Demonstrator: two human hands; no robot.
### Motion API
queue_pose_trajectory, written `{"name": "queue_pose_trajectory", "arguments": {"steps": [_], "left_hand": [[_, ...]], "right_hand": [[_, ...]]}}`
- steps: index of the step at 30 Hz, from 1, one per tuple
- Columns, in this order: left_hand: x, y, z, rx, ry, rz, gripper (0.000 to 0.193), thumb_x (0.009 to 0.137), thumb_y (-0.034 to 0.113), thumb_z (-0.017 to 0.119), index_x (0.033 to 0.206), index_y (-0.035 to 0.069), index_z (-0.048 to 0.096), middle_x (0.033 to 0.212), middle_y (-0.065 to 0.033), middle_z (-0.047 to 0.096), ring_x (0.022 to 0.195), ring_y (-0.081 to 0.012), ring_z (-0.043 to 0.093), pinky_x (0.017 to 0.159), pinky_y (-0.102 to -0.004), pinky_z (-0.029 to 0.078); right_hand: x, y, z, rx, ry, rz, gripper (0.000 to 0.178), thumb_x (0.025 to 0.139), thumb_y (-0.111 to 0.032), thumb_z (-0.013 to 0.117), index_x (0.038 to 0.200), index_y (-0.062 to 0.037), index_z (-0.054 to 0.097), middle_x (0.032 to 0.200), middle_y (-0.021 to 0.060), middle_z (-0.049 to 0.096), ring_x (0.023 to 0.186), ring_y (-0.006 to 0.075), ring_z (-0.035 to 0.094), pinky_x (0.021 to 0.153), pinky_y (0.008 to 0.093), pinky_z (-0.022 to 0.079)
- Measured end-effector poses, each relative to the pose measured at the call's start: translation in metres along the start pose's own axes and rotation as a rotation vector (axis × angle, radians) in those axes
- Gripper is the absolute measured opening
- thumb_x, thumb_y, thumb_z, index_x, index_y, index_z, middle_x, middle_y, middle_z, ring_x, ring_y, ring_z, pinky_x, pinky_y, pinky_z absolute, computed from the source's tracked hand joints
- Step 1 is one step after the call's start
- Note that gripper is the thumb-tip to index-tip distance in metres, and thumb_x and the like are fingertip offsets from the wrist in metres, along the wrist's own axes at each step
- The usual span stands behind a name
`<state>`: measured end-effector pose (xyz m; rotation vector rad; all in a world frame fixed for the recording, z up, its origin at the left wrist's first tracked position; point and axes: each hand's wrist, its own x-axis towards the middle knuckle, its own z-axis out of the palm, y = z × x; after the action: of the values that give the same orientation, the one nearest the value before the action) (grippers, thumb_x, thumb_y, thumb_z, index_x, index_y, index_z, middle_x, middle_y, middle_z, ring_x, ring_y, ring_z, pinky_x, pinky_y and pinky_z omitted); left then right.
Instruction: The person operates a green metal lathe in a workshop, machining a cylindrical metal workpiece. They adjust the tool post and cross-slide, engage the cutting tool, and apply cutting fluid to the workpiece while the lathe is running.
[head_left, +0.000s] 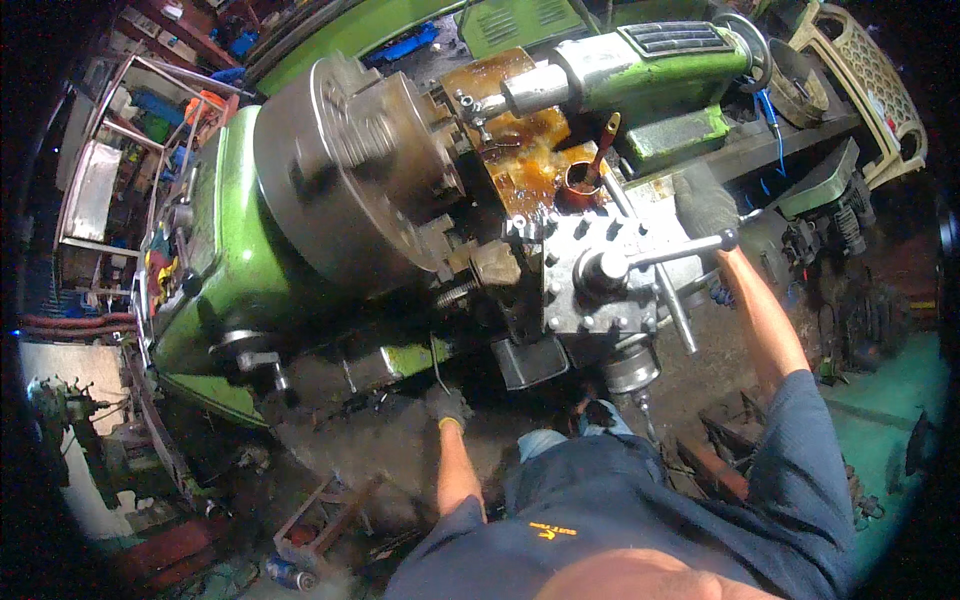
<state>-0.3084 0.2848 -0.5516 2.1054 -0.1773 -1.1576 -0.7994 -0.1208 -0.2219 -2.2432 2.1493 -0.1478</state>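
Apparently the turning is underway, not finished: the chuck (300,170) blurs, my left hand (452,405) seems curled round a lever (437,362); I cannot tell what my right hand (708,203) grips.

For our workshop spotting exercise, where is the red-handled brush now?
In the head view, upper right of centre, the brush stands handle-up in the dark red pot, beyond the tool post and left of the gloved right hand.
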Motion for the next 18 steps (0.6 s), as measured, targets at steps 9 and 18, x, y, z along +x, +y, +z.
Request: {"name": "queue_pose_trajectory", "arguments": {"steps": [9,18], "left_hand": [[0.023,-0.045,0.035,0.419,0.159,-0.002,0.029,0.09,0.03,0.063,0.104,0.005,0.061,0.089,-0.0142,0.063,0.076,-0.0292,0.062,0.068,-0.0437,0.05],[-0.011,-0.089,0.006,0.519,0.31,0.106,0.047,0.09,0.035,0.064,0.125,0.005,0.062,0.107,-0.0221,0.069,0.085,-0.0356,0.069,0.077,-0.0482,0.057]], "right_hand": [[-0.011,-0.009,-0.01,-0.08,0.0,-0.071,0.024,0.098,-0.02,0.05,0.116,-0.0103,0.063,0.118,0.017,0.062,0.101,0.04,0.065,0.082,0.0536,0.053],[0.005,0.018,0.026,0.053,0.028,0.011,0.045,0.102,-0.043,0.04,0.112,-0.0078,0.067,0.112,0.0226,0.067,0.099,0.0443,0.065,0.087,0.0569,0.049]]}}
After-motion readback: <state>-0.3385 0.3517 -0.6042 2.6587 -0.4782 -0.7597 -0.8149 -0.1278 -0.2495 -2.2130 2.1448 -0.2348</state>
